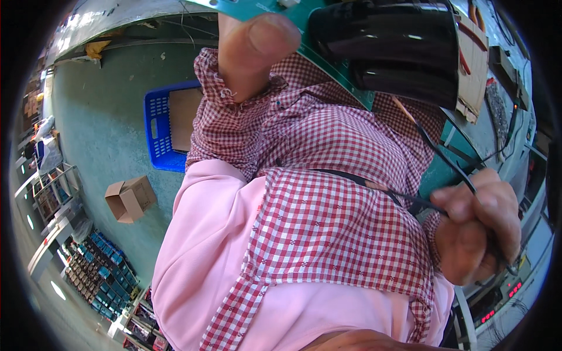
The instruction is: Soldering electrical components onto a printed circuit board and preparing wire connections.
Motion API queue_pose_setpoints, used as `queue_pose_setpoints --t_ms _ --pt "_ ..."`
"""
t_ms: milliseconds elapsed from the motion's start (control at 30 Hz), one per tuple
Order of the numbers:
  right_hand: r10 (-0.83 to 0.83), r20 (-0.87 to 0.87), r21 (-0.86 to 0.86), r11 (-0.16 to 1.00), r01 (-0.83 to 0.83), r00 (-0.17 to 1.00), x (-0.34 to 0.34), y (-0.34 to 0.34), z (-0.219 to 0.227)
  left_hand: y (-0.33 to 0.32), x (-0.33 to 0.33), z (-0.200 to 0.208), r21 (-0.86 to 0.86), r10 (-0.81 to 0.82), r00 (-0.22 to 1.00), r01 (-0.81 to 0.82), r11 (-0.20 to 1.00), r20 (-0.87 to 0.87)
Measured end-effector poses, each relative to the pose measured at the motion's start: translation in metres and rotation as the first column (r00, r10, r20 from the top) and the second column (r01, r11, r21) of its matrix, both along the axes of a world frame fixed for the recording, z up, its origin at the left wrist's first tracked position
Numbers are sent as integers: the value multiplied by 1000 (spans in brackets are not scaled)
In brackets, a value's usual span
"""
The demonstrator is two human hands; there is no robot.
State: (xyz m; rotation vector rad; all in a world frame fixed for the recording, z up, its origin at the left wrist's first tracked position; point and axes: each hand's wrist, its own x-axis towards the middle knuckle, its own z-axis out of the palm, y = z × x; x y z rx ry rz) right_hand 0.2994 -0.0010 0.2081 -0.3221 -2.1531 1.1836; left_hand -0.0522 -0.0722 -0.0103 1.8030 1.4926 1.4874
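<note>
At the top, my left hand (pixel 257 44) grips a green circuit board (pixel 360 93) by its edge, the thumb showing and the other fingers hidden. Large shiny black cylinders (pixel 386 50) stick out from the board, beside a piece of pale cardboard (pixel 473 64). On the right my right hand (pixel 480 225) is closed around two thin black prongs (pixel 433 143) with copper-coloured ends; I cannot tell whether they are wires or tweezers. One end points up near the board's lower corner, apparently just short of it. The other lies lower, in front of my checked apron (pixel 328 222).
A blue plastic basket (pixel 153 128) with cardboard inside sits on the green floor at left, above an open cardboard box (pixel 130 200). Racks of blue and dark parts (pixel 99 272) stand lower left. At right is a bench with cables (pixel 503 111) and a device with red displays (pixel 497 304).
</note>
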Motion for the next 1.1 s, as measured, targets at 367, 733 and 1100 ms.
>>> queue_pose_setpoints --t_ms 367,733,1100 --pt "-139 129 94 987 127 982 -16 -2 -9 -1 12 -10 -20 -35 997 37 999 62" --pt "-122 186 101 989 104 975 -16 2 -5 0 12 -12 -40 -71 992 75 996 101" --pt "-118 154 129 987 99 981 -16 3 -9 1 11 -14 -53 -88 986 96 994 139"
